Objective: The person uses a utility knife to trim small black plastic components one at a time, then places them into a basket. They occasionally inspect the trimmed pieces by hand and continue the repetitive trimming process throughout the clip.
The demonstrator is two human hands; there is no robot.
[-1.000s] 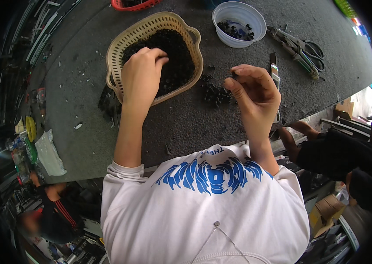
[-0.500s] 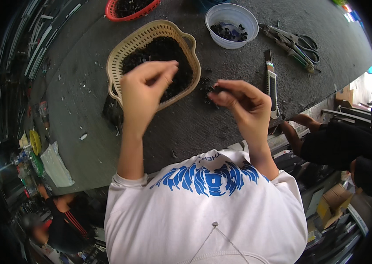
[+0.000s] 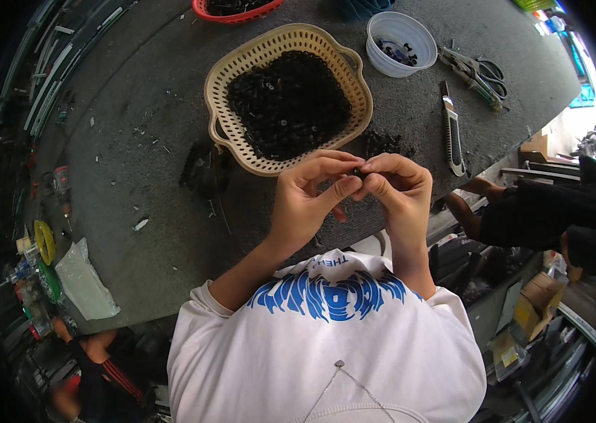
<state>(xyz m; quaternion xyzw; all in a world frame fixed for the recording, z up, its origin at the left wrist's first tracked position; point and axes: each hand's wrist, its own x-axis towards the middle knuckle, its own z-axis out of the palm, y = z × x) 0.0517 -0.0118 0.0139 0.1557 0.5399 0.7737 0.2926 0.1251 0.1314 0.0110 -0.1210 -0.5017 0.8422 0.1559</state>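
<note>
My left hand (image 3: 305, 201) and my right hand (image 3: 404, 194) meet fingertip to fingertip in front of the basket. Both pinch one small black part (image 3: 358, 173) between thumbs and forefingers; the fingers cover most of it, so its exact kind is unclear. Just beyond my left hand stands a beige perforated plastic basket (image 3: 217, 106). A heap of small black plastic pieces (image 3: 287, 106) fills its bottom. On the tabletop past my right fingertips lie loose black bits (image 3: 382, 143).
Beyond the basket stand a translucent tub (image 3: 400, 69) with small dark parts and a red basket (image 3: 238, 17). A utility knife (image 3: 454, 137), pliers (image 3: 469, 74) and scissors (image 3: 493, 76) lie to the right. A white packet (image 3: 86, 282) is at the left edge. People are nearby on both sides.
From over the basket, my left hand has come right and nearer to me, meeting my right hand at the small part. The whole view has shifted slightly.
</note>
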